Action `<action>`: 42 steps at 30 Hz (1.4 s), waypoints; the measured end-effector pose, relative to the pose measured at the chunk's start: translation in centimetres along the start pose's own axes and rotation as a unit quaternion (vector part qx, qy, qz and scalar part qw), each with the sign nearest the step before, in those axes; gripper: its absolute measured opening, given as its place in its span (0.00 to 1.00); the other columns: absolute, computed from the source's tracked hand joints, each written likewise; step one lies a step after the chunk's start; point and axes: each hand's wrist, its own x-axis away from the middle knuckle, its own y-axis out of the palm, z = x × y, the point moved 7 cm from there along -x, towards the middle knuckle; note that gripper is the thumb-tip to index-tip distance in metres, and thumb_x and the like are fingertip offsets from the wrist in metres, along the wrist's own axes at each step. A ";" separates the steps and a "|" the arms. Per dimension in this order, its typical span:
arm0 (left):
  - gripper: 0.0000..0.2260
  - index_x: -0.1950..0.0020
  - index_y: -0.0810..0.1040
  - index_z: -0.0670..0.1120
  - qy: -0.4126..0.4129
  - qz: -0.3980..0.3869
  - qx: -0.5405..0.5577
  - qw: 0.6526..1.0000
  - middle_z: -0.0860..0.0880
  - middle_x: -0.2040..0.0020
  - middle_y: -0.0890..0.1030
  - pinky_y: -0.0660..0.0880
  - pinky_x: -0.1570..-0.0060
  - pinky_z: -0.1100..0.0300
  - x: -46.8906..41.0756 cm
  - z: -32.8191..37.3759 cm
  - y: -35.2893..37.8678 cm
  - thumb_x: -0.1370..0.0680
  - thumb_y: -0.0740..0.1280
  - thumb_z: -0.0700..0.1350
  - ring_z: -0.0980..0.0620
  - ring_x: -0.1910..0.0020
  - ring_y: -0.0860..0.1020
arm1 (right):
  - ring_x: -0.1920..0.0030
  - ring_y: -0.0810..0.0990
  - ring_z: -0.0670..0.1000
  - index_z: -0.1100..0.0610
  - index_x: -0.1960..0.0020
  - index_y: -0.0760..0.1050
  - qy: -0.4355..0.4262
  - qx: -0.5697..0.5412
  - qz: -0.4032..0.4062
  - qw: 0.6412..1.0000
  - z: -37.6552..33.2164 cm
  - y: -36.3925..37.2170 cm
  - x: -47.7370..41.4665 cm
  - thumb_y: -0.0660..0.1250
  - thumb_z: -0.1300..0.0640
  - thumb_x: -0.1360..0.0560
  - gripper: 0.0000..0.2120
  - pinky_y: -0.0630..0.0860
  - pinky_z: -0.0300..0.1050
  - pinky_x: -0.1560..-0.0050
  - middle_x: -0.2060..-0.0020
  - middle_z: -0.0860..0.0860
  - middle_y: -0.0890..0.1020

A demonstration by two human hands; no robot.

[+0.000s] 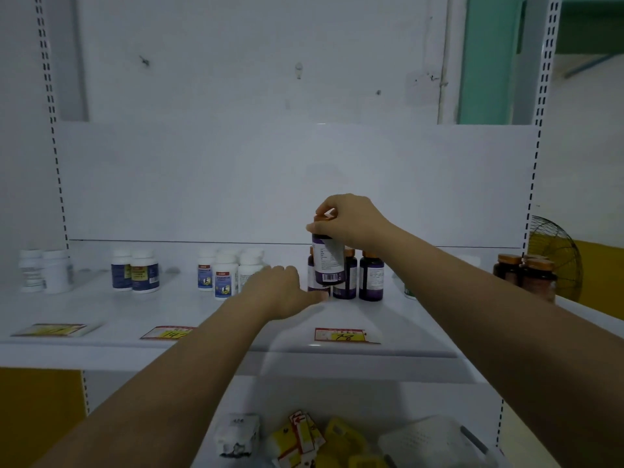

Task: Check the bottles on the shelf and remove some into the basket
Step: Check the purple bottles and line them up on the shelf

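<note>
1. Shelf (405,325), white, carries five groups of bottles in a row, with three price tags (344,335) lying along its front edge.
2. The right hand (351,221) pinches the copper cap of one purple bottle (329,261) from above and holds it upright in the air, in front of the rest of its group.
3. Three more purple bottles (371,280) stand on the shelf under and beside the lifted one. The leftmost is largely hidden behind it.
4. The left hand (283,292) lies knuckles-up on the shelf just left of that group, its thumb reaching the base of the leftmost standing bottle. Whether it grips anything cannot be told.
5. Far left stand two plain white bottles (57,271).
6. Next come two blue-labelled bottles (145,273), close together.
7. At least three white bottles with red-and-blue labels (225,278) stand beside the left hand, and the blur may hide another.
8. At the right end are two or three amber jars (538,278), with a wire fan (557,251) behind them.
9. On the shelf below lie yellow packets (341,434) and one white box (238,434).
</note>
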 end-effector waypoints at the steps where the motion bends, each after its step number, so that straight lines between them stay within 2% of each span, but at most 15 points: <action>1: 0.33 0.38 0.71 0.42 -0.012 -0.008 -0.009 1.000 0.44 0.42 0.77 0.74 0.48 0.53 0.1 -0.6 -0.2 0.27 0.58 0.69 0.46 0.47 0.75 | 0.50 0.72 0.46 0.58 0.40 0.76 0.001 0.008 0.002 1.000 -0.2 0.1 -0.2 0.70 0.49 0.26 0.19 0.70 0.40 0.54 0.43 0.51 0.79; 5: 0.35 0.32 0.68 0.42 -0.020 -0.012 0.012 1.000 0.43 0.36 0.75 0.73 0.45 0.53 0.8 -2.4 -1.0 0.28 0.60 0.68 0.46 0.42 0.74 | 0.52 0.77 0.50 0.59 0.45 0.77 0.012 0.022 -0.005 1.000 -1.5 0.9 -0.7 0.72 0.46 0.29 0.20 0.78 0.44 0.54 0.51 0.51 0.78; 8: 0.33 0.31 0.68 0.45 -0.010 -0.007 0.181 0.983 0.48 0.37 0.75 0.70 0.52 0.61 1.1 -2.6 -1.5 0.29 0.66 0.64 0.51 0.45 0.74 | 0.54 0.81 0.53 0.59 0.50 0.77 0.026 -0.038 -0.017 0.999 -2.2 1.7 -1.1 0.75 0.45 0.32 0.20 0.82 0.51 0.54 0.56 0.52 0.80; 10: 0.25 0.34 0.71 0.48 0.023 0.000 0.302 0.953 0.52 0.44 0.77 0.69 0.59 0.69 1.5 -1.7 -2.0 0.27 0.69 0.56 0.56 0.51 0.74 | 0.56 0.82 0.53 0.58 0.52 0.77 0.042 -0.094 -0.013 0.995 -2.3 2.1 -1.1 0.76 0.44 0.34 0.21 0.83 0.52 0.56 0.58 0.51 0.80; 13: 0.12 0.45 0.74 0.51 0.027 0.030 0.403 0.914 0.56 0.55 0.78 0.68 0.64 0.71 1.5 -1.4 -2.2 0.26 0.71 0.48 0.59 0.59 0.75 | 0.53 0.81 0.51 0.58 0.49 0.78 0.053 -0.173 -0.027 0.983 -1.7 2.3 -0.8 0.73 0.42 0.31 0.21 0.81 0.50 0.51 0.55 0.51 0.81; 15: 0.10 0.49 0.71 0.53 0.020 0.035 0.446 0.894 0.57 0.59 0.76 0.69 0.64 0.69 1.4 -1.1 -2.2 0.26 0.70 0.48 0.61 0.60 0.74 | 0.49 0.81 0.50 0.55 0.45 0.78 0.056 -0.216 -0.069 0.972 -0.9 2.5 -0.4 0.67 0.43 0.26 0.18 0.80 0.49 0.46 0.49 0.51 0.82; 17: 0.10 0.50 0.71 0.53 0.024 0.033 0.463 0.886 0.56 0.58 0.77 0.70 0.64 0.70 1.1 -0.5 -2.1 0.26 0.70 0.48 0.62 0.59 0.75 | 0.47 0.81 0.52 0.56 0.43 0.78 0.079 -0.280 -0.086 0.953 0.0 2.3 -0.1 0.64 0.47 0.23 0.15 0.79 0.50 0.45 0.47 0.53 0.82; 21: 0.13 0.46 0.75 0.52 0.028 0.044 0.493 0.868 0.56 0.58 0.80 0.71 0.63 0.70 1.1 0.9 -1.4 0.28 0.72 0.52 0.60 0.57 0.79 | 0.54 0.82 0.53 0.55 0.50 0.80 0.114 -0.341 -0.064 0.931 1.8 1.7 0.8 0.63 0.49 0.22 0.11 0.79 0.43 0.61 0.49 0.56 0.82; 25: 0.18 0.42 0.75 0.50 0.022 0.050 0.497 0.866 0.55 0.57 0.79 0.70 0.67 0.72 1.1 2.0 -0.9 0.29 0.72 0.52 0.62 0.59 0.77 | 0.54 0.83 0.54 0.56 0.49 0.79 0.117 -0.312 -0.060 0.941 2.7 0.8 1.2 0.64 0.49 0.22 0.12 0.78 0.43 0.61 0.50 0.56 0.83; 28: 0.21 0.38 0.74 0.47 0.029 0.069 0.478 0.875 0.52 0.52 0.79 0.70 0.68 0.72 0.9 2.5 -1.0 0.29 0.73 0.51 0.62 0.59 0.76 | 0.51 0.83 0.54 0.58 0.47 0.78 0.102 -0.292 -0.057 0.949 2.5 0.2 0.9 0.65 0.50 0.23 0.12 0.81 0.46 0.52 0.51 0.55 0.83; 32: 0.24 0.38 0.72 0.47 0.011 0.135 0.376 0.917 0.50 0.45 0.79 0.71 0.60 0.67 0.2 2.1 -1.7 0.30 0.72 0.55 0.55 0.55 0.75 | 0.49 0.82 0.50 0.56 0.44 0.77 0.041 -0.224 -0.044 0.973 1.1 -0.1 0.4 0.69 0.46 0.26 0.17 0.80 0.49 0.46 0.49 0.51 0.82; 34: 0.25 0.37 0.71 0.46 -0.005 0.163 0.350 0.923 0.49 0.44 0.78 0.70 0.57 0.64 0.1 1.7 -2.0 0.29 0.72 0.55 0.54 0.54 0.73 | 0.47 0.80 0.52 0.56 0.39 0.74 0.030 -0.174 -0.022 0.984 0.5 -0.2 0.1 0.69 0.46 0.26 0.20 0.78 0.51 0.43 0.46 0.52 0.80; 37: 0.24 0.40 0.71 0.46 -0.023 0.203 0.341 0.918 0.49 0.46 0.78 0.69 0.59 0.62 0.4 0.7 -2.3 0.29 0.72 0.55 0.54 0.55 0.73 | 0.47 0.81 0.57 0.64 0.44 0.77 0.038 -0.162 -0.005 0.986 -0.1 -0.3 -0.3 0.68 0.48 0.25 0.19 0.78 0.56 0.44 0.49 0.57 0.82; 40: 0.24 0.39 0.70 0.46 -0.037 0.206 0.310 0.927 0.49 0.48 0.77 0.70 0.59 0.62 1.0 -0.6 -2.5 0.29 0.72 0.56 0.53 0.55 0.72 | 0.49 0.82 0.54 0.65 0.48 0.80 0.036 -0.187 -0.018 0.982 -1.2 0.1 -0.6 0.69 0.50 0.25 0.17 0.80 0.53 0.46 0.52 0.57 0.83; 42: 0.25 0.39 0.70 0.46 -0.047 0.190 0.276 0.941 0.50 0.50 0.75 0.71 0.58 0.60 1.4 -1.8 -2.7 0.30 0.71 0.57 0.53 0.55 0.73 | 0.50 0.82 0.55 0.68 0.49 0.78 0.017 -0.154 -0.040 0.987 -2.4 0.9 -1.0 0.69 0.50 0.25 0.19 0.80 0.52 0.47 0.52 0.58 0.83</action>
